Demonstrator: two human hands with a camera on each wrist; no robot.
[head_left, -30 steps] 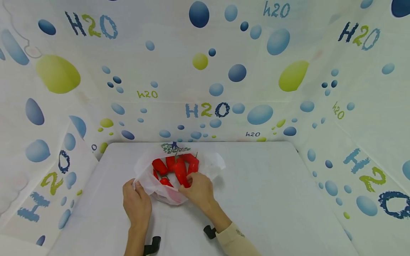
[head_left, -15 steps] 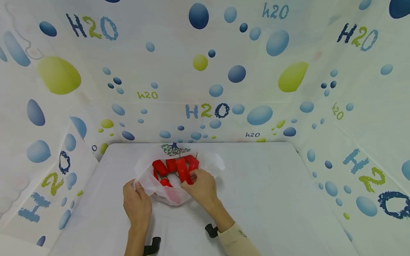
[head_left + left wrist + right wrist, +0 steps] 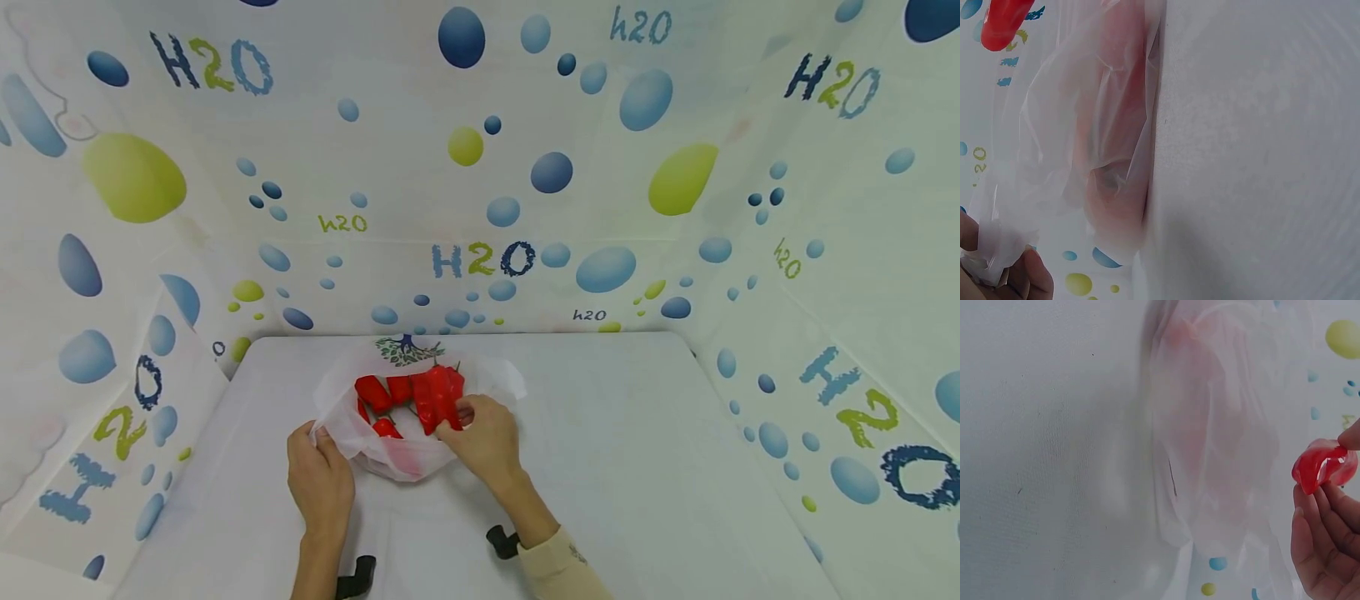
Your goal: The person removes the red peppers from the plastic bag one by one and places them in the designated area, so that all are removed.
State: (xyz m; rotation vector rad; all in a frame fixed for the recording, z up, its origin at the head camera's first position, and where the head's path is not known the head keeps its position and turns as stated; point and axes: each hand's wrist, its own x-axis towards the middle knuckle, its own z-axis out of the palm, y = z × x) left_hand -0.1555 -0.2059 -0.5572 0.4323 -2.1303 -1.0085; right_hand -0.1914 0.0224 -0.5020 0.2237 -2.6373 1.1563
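Note:
A white translucent plastic bag (image 3: 401, 462) lies on the table with its mouth spread wide, several red peppers (image 3: 372, 393) with green stems inside. My left hand (image 3: 322, 479) pinches the bag's left edge between thumb and fingers; in the left wrist view the plastic bunches in that hand (image 3: 1029, 278). At the right side of the opening, my right hand (image 3: 487, 437) holds the lower end of one red pepper (image 3: 442, 404), stem end pointing away. The right wrist view shows this pepper (image 3: 1313, 467) between thumb and fingertips, above the bag (image 3: 1216, 444).
The white table (image 3: 637, 450) extends to both sides of the bag. Behind it stands a white backdrop (image 3: 405, 167) printed with blue and green drops and lettering. Dark wrist-camera mounts (image 3: 502, 542) sit at both wrists.
My right hand has moved slightly to the right with the pepper, which has shifted right and turned within the bag's mouth. My left hand keeps its hold on the bag's edge.

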